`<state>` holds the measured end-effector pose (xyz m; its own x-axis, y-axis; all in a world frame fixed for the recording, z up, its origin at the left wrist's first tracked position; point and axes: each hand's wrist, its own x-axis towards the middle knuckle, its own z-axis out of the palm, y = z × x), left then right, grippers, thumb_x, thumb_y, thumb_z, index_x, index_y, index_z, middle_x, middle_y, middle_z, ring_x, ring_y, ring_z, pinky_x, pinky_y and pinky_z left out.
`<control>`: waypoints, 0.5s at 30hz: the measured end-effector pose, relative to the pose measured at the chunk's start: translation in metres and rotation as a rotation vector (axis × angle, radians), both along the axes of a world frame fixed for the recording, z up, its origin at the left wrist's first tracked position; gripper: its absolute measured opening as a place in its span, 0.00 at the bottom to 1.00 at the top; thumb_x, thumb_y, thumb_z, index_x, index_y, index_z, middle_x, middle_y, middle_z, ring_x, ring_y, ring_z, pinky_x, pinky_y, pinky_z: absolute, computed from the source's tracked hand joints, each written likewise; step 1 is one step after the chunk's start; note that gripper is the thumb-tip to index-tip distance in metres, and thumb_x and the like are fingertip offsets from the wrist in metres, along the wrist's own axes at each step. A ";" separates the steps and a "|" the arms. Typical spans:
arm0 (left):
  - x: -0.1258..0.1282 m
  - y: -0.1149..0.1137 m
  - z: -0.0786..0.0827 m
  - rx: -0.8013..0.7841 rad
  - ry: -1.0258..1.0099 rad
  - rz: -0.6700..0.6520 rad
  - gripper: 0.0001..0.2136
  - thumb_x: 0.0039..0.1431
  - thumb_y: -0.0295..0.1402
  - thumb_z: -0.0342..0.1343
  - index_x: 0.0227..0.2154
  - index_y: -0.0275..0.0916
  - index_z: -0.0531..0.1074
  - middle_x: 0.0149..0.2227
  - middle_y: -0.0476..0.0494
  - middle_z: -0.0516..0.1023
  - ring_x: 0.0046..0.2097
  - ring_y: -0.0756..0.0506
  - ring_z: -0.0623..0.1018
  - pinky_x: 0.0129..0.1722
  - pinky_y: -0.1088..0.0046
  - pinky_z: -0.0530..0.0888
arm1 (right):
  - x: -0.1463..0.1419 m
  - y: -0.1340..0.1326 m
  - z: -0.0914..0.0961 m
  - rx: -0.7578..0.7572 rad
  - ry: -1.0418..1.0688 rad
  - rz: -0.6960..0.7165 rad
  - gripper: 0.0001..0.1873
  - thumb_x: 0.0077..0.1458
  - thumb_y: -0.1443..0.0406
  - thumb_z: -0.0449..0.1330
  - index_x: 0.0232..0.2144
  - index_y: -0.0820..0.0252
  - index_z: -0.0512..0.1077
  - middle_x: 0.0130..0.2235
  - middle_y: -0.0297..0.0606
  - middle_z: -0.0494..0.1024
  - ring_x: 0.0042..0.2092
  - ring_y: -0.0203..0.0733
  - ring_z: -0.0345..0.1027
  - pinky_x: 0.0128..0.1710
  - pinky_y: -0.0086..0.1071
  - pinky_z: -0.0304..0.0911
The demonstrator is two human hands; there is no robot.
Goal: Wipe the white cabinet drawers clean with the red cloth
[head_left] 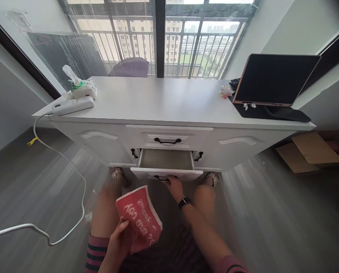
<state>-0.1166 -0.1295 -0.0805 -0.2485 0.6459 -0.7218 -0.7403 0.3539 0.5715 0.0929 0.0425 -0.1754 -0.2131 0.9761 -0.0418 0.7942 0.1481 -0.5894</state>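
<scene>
In my left hand (118,235) is a folded red towel (145,227) with raised pale lettering and a whitish edge, pinched at its near side with the thumb on top. My right hand (173,186), a black watch (184,203) at its wrist, grips the black handle (159,178) of a lower drawer (190,174). That drawer is pulled out, and its pale bottom (166,159) shows. Above it, the upper drawer (192,137) of the white cabinet (158,96) is closed. The tips of my right fingers are partly hidden behind the handle.
On the cabinet's left stand a tissue pack (85,89) and a white power strip (74,105), whose cable (82,189) runs across the floor. A monitor (275,79), white earbuds (249,106) and a small figurine (226,91) sit right. An open cardboard box (314,151) lies at the right.
</scene>
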 end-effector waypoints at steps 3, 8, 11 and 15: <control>0.004 0.002 -0.003 -0.088 0.056 0.071 0.13 0.33 0.37 0.67 0.27 0.46 0.75 0.33 0.46 0.81 0.44 0.36 0.79 0.46 0.56 0.76 | -0.005 0.028 -0.005 0.034 0.117 -0.088 0.13 0.59 0.61 0.56 0.43 0.58 0.75 0.46 0.43 0.77 0.46 0.48 0.72 0.46 0.38 0.64; 0.003 0.005 0.009 0.036 0.307 -0.043 0.14 0.50 0.42 0.63 0.40 0.45 0.75 0.42 0.44 0.79 0.48 0.37 0.76 0.44 0.58 0.76 | -0.008 0.073 -0.009 0.067 0.230 -0.115 0.14 0.59 0.58 0.54 0.41 0.55 0.76 0.45 0.40 0.77 0.45 0.46 0.71 0.45 0.37 0.65; 0.001 0.006 0.020 0.064 0.349 -0.038 0.15 0.60 0.40 0.55 0.48 0.41 0.71 0.50 0.41 0.74 0.48 0.41 0.75 0.45 0.60 0.75 | -0.010 0.093 -0.005 0.067 0.300 -0.139 0.15 0.58 0.56 0.54 0.39 0.54 0.76 0.42 0.39 0.77 0.40 0.44 0.71 0.40 0.36 0.66; 0.002 0.011 0.026 0.089 0.392 -0.033 0.15 0.61 0.38 0.56 0.50 0.42 0.70 0.51 0.41 0.72 0.49 0.41 0.74 0.45 0.60 0.75 | -0.016 0.106 0.004 0.113 0.374 -0.174 0.19 0.61 0.53 0.51 0.38 0.58 0.75 0.38 0.39 0.76 0.36 0.40 0.69 0.37 0.34 0.65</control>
<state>-0.1149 -0.1182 -0.0543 -0.4718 0.7142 -0.5171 -0.4493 0.3099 0.8379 0.0773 0.1480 -0.1714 -0.0254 0.9929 0.1160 0.5479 0.1109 -0.8292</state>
